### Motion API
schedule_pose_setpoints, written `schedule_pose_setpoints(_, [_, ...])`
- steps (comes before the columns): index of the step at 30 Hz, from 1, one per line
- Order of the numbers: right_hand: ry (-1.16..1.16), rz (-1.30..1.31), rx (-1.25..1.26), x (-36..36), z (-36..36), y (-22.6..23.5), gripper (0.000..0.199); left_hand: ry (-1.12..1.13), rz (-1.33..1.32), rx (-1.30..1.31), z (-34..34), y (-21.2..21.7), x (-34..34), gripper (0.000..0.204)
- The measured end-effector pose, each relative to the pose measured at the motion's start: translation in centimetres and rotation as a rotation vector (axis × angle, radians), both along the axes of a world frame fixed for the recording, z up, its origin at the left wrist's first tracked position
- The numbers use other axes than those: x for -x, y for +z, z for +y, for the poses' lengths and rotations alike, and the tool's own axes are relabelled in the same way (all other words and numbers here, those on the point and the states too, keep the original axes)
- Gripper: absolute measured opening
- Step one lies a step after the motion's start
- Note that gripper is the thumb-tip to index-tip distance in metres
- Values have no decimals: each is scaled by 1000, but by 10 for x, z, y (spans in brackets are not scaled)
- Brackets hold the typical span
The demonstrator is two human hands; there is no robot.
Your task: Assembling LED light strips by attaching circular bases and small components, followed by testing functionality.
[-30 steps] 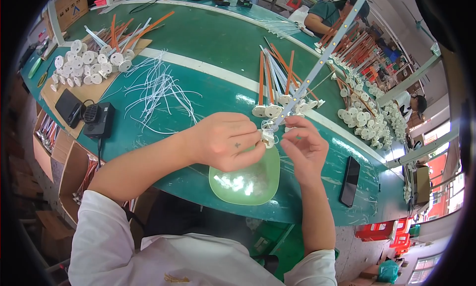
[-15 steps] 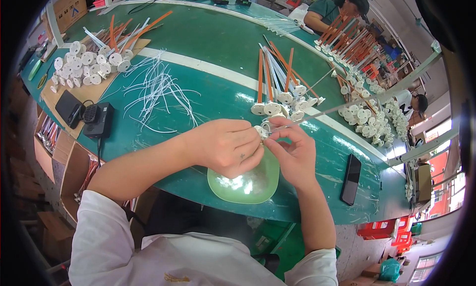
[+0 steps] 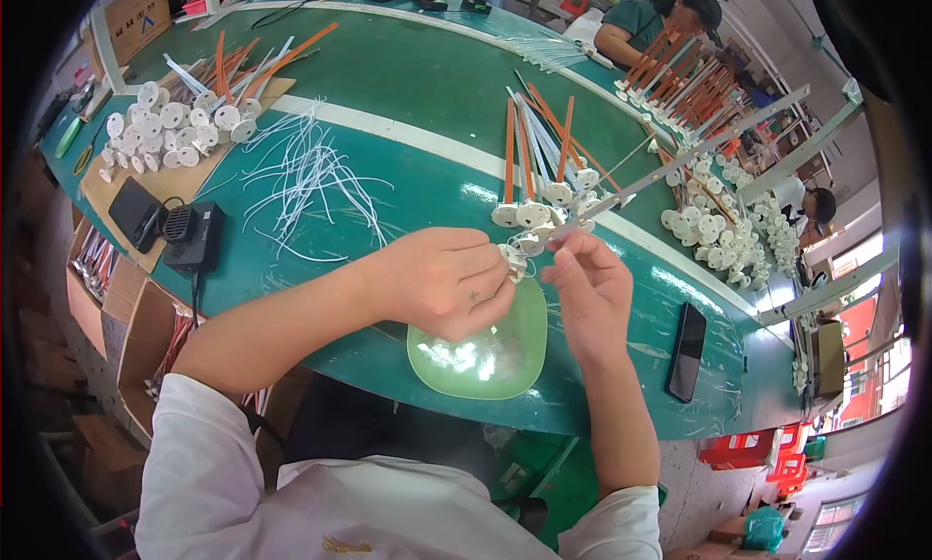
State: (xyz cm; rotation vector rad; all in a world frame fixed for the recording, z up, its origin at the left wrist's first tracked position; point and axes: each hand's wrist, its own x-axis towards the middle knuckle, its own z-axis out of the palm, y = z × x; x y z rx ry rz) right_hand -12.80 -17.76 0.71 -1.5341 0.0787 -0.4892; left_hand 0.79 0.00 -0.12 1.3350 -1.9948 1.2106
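My left hand (image 3: 454, 284) is closed, its fingertips pinching a small white disc-shaped fitting (image 3: 515, 260). Thin pale wire shows beside this fitting, too small to follow. A long grey perforated strip (image 3: 694, 152) slants up and right from just beyond my fingertips; whether it joins the fitting is hidden. My right hand (image 3: 594, 293) has thumb and index finger together beside the strip's lower end; what lies between them cannot be made out. Below both hands a light green, shallow dish (image 3: 476, 366) sits on the table. Beyond them stand white disc bases (image 3: 533, 214) with orange and grey strips.
White wires (image 3: 316, 177) lie loose on the green table (image 3: 388, 84). At left are a pile of white discs with strips (image 3: 165, 123) and a black device (image 3: 194, 235). A phone (image 3: 686, 351) lies at right. A co-worker (image 3: 660, 26) sits across, behind more strips (image 3: 689, 84).
The grey strip has turned so its broad perforated face shows and tilts up more steeply. My right hand has shifted slightly right, away from the left, which has barely moved.
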Motion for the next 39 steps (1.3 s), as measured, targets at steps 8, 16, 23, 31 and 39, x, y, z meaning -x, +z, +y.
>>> schedule_pose_setpoints(8, [-315,-234,-184,2,-8,9,13,-86,268,-87,-2,-2,-12,22])
schedule_pose_setpoints(16, [-117,-144,205,-2,4,6,20,-200,923,-222,-1,1,-20,19])
schedule_pose_setpoints(23, [-290,-446,1053,-2,12,1,22,-165,845,-116,-4,1,-15,18])
schedule_pose_setpoints(31, [-320,-554,1116,-3,10,3,22,-233,893,-153,1,10,-11,14])
schedule_pose_setpoints(39, [-336,-656,1316,-3,11,10,22,-186,1228,-262,2,15,-4,7])
